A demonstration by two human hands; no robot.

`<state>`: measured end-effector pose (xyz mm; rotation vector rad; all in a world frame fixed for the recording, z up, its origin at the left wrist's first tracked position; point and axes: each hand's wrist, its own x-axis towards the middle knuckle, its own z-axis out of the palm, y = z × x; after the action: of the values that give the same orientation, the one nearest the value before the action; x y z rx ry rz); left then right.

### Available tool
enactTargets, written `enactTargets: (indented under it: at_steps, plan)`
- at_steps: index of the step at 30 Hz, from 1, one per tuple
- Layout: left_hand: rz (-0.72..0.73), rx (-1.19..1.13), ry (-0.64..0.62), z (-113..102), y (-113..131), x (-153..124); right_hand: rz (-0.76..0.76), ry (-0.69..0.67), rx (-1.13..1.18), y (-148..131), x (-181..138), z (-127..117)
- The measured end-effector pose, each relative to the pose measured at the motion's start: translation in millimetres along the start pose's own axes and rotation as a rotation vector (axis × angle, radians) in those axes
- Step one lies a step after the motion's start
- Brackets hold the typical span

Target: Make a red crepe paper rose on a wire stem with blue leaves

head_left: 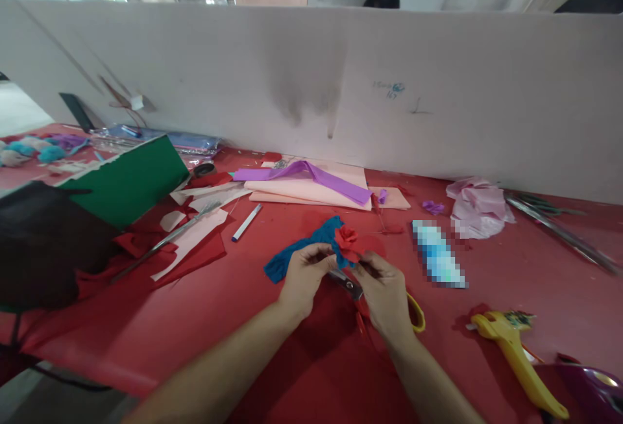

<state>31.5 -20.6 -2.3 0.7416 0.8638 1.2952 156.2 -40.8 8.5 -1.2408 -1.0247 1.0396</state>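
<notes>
Between my two hands is a red paper flower [346, 242] with a strip of blue crepe paper [311, 244] at its base, trailing off to the left. My left hand [311, 274] pinches the blue paper below the bloom. On the flower's right side, the fingers of my right hand [384, 287] are closed at its lower edge. Scissors [348, 283] lie on the table beneath my hands, partly hidden, with a yellow handle [416, 313] showing past my right wrist.
A yellow glue gun [518, 359] lies at the right, near a blurred-out object [438, 255]. Folded peach paper [311, 193] carries a purple strip [311, 174]. Further left are a marker [246, 223], red and pink scraps [195, 242], and a green board [129, 184]. A white partition [195, 73] stands behind.
</notes>
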Motion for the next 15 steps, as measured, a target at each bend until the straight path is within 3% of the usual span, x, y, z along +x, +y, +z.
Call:
enactTargets:
  at_steps: [5,15]
  plan:
    - [0.002,-0.087,-0.13,-4,-1,4,-0.265,-0.01,-0.17,-2,-2,-3]
    - [0.053,-0.066,-0.251,-8,4,4,-0.524,-0.078,-0.216,-13,-5,-6]
